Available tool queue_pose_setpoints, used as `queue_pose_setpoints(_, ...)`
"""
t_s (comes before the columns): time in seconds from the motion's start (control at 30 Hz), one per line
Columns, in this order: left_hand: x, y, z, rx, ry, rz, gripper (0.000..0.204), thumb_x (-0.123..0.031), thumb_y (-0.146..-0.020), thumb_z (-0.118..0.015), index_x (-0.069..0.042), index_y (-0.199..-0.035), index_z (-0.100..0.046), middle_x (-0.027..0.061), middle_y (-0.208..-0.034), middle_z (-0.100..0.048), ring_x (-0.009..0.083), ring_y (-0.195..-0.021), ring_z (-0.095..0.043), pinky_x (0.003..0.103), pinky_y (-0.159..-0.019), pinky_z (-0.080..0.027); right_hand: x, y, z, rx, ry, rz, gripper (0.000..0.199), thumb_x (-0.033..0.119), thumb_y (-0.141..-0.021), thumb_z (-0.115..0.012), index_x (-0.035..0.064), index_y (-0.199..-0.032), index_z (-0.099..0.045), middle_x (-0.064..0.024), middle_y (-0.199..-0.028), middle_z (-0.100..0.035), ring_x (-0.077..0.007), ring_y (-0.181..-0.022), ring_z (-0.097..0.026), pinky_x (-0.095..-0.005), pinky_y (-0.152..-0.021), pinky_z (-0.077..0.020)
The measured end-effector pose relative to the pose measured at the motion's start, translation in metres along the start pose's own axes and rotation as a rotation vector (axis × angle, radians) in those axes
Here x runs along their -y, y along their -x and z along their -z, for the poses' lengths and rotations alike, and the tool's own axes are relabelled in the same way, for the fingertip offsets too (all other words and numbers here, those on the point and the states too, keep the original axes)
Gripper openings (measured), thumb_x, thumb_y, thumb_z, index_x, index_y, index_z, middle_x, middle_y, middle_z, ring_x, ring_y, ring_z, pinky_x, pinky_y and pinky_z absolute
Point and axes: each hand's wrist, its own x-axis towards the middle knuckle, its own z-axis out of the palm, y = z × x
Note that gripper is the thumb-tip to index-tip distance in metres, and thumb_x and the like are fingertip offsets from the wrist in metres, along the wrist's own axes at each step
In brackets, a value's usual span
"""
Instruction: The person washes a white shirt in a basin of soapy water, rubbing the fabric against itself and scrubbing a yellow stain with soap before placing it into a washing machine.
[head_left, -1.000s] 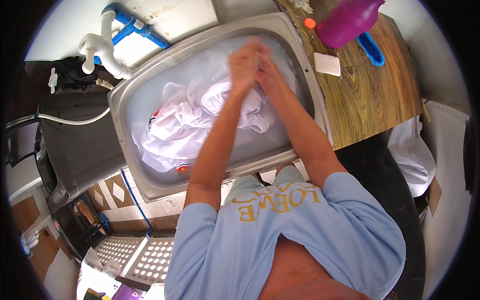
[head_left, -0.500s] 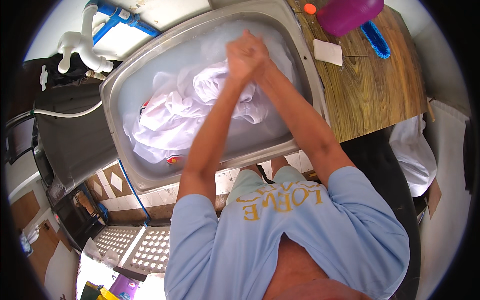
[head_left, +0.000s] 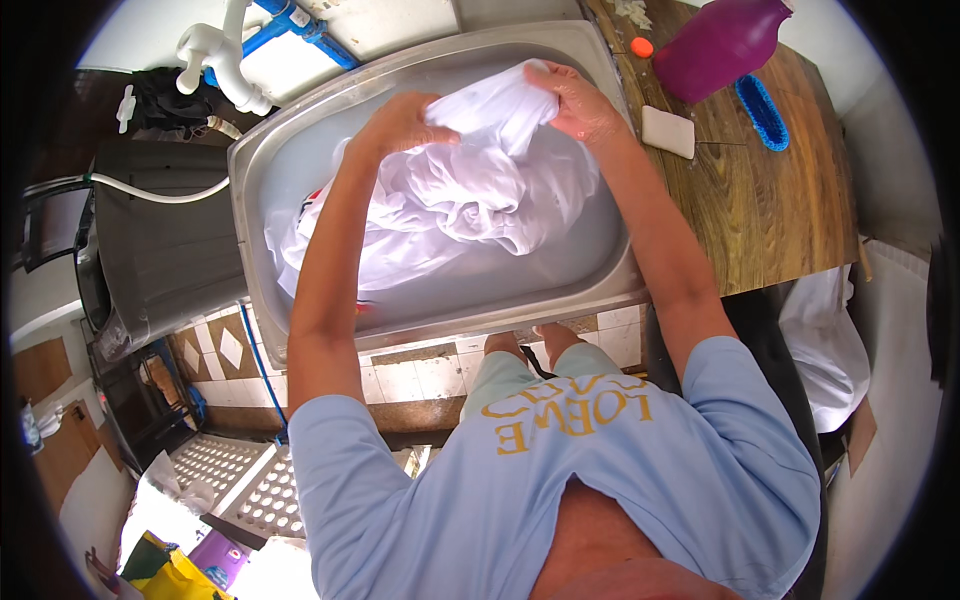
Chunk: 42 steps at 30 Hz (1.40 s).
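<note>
A wet white garment [head_left: 450,200] lies bunched in cloudy water inside a grey metal sink [head_left: 480,322]. One part of it is lifted above the heap and spread between my two hands. My right hand [head_left: 582,108] pinches the raised cloth at its upper right. On the other side, my left hand [head_left: 402,125] is closed around the cloth's left edge, thumb in front, with its fingers partly hidden. A small red and dark patch shows on the fabric near my left forearm.
Right of the sink, a wooden counter [head_left: 770,215] bears a whitish soap bar [head_left: 668,132], a blue brush [head_left: 762,112], a purple bottle [head_left: 715,50] and an orange cap [head_left: 642,47]. A white faucet [head_left: 225,60] and pale hose [head_left: 160,190] are at left.
My hands were together over the far side of the sink. Now they are apart, the left one further left, with white cloth raised and spread between them. The view has shifted slightly.
</note>
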Motion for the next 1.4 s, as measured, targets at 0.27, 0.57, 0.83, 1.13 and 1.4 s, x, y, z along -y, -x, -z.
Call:
queue_pose_setpoints(0.27, -0.092, 0.006, -0.064, -0.635, 1.245, -0.318, 0.020, -0.017, -0.071, -0.076, -0.004, -0.085, -0.070, 0.0007, -0.087, -0.068, 0.0112, -0.076, -0.061, 0.026, -0.069, -0.047, -0.080, -0.028, -0.031, -0.388, -0.533, -0.198, 0.038, 0.033, -0.093, -0.053, 0.0013, -0.114, -0.054, -0.0143, -0.114, -0.059, -0.0251, -0.106, -0.058, -0.0395, -0.093, -0.0483)
queue_pose_setpoints(0.57, -0.042, -0.041, -0.074, -1.046, 0.303, -0.024, 0.031, -0.011, -0.079, -0.070, -0.001, -0.056, -0.053, 0.0131, -0.052, -0.050, 0.0223, -0.046, -0.033, 0.033, -0.045, -0.035, -0.068, -0.018, -0.089, -0.472, -0.441, -0.166, 0.027, 0.031, -0.091, -0.055, 0.0050, -0.097, -0.057, -0.0088, -0.088, -0.060, -0.0194, -0.079, -0.059, -0.0335, -0.062, -0.0489)
queue_pose_setpoints(0.83, -0.038, -0.056, -0.097, -1.047, 0.330, -0.252, 0.026, -0.012, -0.076, -0.069, -0.003, -0.057, -0.055, 0.0168, -0.058, -0.054, 0.0281, -0.049, -0.049, 0.037, -0.049, -0.039, -0.087, -0.024, -0.044, -0.178, -0.617, -0.050, 0.030, 0.032, -0.089, -0.059, 0.0082, -0.106, -0.057, -0.0052, -0.104, -0.059, -0.0167, -0.098, -0.056, -0.0346, -0.079, -0.0463)
queue_pose_setpoints(1.13, -0.022, 0.018, -0.009, -0.543, 0.788, 0.059, 0.031, -0.034, -0.088, -0.066, -0.009, -0.070, -0.059, -0.0102, -0.058, -0.039, 0.0007, -0.052, -0.030, 0.020, -0.045, -0.024, -0.004, 0.010, -0.026, -0.108, -0.191, 0.236, 0.044, 0.006, -0.082, -0.065, 0.0054, -0.125, -0.052, -0.0048, -0.112, -0.061, -0.0154, -0.104, -0.058, -0.0316, -0.093, -0.0453)
queue_pose_setpoints(1.4, -0.004, 0.028, -0.023, -0.682, 0.895, -0.041, 0.029, -0.034, -0.094, -0.058, -0.010, -0.078, -0.061, -0.0136, -0.061, -0.038, -0.0010, -0.053, -0.028, 0.019, -0.046, -0.022, -0.004, 0.013, -0.040, -0.038, -0.247, 0.178, 0.042, 0.016, -0.089, -0.059, 0.0048, -0.129, -0.049, -0.0038, -0.119, -0.058, -0.0149, -0.110, -0.054, -0.0312, -0.097, -0.0425)
